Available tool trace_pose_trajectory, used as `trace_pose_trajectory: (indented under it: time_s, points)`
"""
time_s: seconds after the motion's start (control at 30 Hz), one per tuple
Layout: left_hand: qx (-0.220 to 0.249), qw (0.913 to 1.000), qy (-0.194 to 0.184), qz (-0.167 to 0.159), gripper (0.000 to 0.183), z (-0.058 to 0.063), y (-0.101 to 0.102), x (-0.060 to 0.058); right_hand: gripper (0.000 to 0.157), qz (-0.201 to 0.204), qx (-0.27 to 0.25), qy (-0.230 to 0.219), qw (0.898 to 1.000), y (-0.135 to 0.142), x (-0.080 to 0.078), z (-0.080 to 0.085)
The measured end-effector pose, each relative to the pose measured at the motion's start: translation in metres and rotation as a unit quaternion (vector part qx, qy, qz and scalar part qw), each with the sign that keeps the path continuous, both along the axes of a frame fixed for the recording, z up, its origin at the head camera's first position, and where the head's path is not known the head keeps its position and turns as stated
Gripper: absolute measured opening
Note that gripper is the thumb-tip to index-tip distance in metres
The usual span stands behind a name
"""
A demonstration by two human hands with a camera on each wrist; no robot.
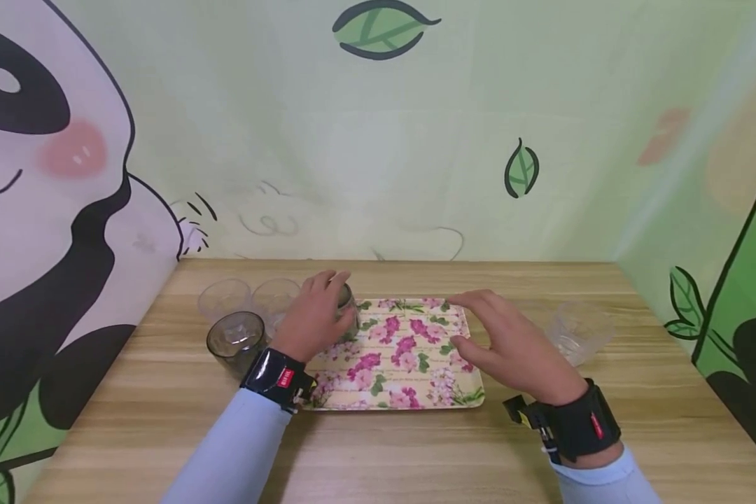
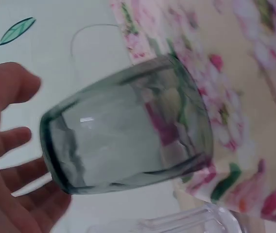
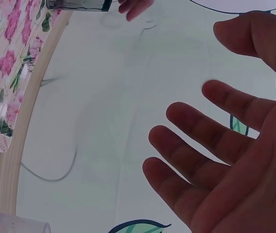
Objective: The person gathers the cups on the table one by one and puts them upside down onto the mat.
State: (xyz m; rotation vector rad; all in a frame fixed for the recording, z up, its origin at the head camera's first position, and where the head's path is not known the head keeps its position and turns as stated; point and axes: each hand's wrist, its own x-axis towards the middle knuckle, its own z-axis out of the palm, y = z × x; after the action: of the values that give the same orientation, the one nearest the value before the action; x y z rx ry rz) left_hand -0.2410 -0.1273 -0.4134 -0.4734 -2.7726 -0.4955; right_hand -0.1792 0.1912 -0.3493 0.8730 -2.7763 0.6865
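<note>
A grey-green tinted glass stands at the back left of the flowered tray, its wider end toward the tray. Around its narrower upper end are the spread fingers of my left hand; the thumb is apart from the glass, and whether the other fingertips touch it I cannot tell. My right hand hovers by the tray's right edge, fingers extended and slightly bent, holding nothing. Left of the tray is another dark tinted glass, partly behind my left wrist.
Two clear glasses stand behind the dark one at the left, the second partly hidden by my hand. More clear glassware stands right of the tray, beyond my right hand. A printed cloth wall closes off the table's back.
</note>
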Motion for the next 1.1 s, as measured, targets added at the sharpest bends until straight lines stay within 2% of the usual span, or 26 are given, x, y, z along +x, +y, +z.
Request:
trace_pose_trajectory:
  time_s: [0.1, 0.2, 0.33, 0.57, 0.8, 0.97, 1.1]
  points:
    - [0.016, 0.9991, 0.033, -0.021, 0.059, 0.003, 0.003, 0.003, 0.062, -0.004, -0.004, -0.008, 1.000, 0.001, 0.000, 0.000]
    - [0.027, 0.9982, 0.044, -0.030, 0.056, 0.006, 0.005, 0.007, 0.063, -0.002, -0.009, -0.011, 1.000, 0.002, 0.001, -0.002]
    - [0.044, 0.9980, 0.029, -0.036, 0.057, 0.012, 0.007, 0.015, 0.063, 0.002, -0.011, -0.003, 1.000, 0.002, 0.001, -0.003]
    - [0.075, 0.9940, 0.003, -0.079, 0.065, 0.028, 0.007, 0.028, 0.065, -0.006, 0.000, 0.012, 1.000, 0.001, 0.001, 0.000]
    - [0.089, 0.9908, 0.005, -0.102, 0.071, 0.042, 0.009, 0.043, 0.070, -0.008, -0.001, 0.012, 1.000, 0.000, 0.001, 0.001]
    - [0.100, 0.9892, 0.015, -0.106, 0.071, 0.051, 0.011, 0.052, 0.073, -0.008, -0.004, 0.012, 1.000, -0.002, 0.001, 0.001]
    - [0.100, 0.9895, 0.019, -0.103, 0.072, 0.054, 0.011, 0.056, 0.074, -0.004, -0.005, 0.018, 1.000, -0.003, 0.001, 0.000]
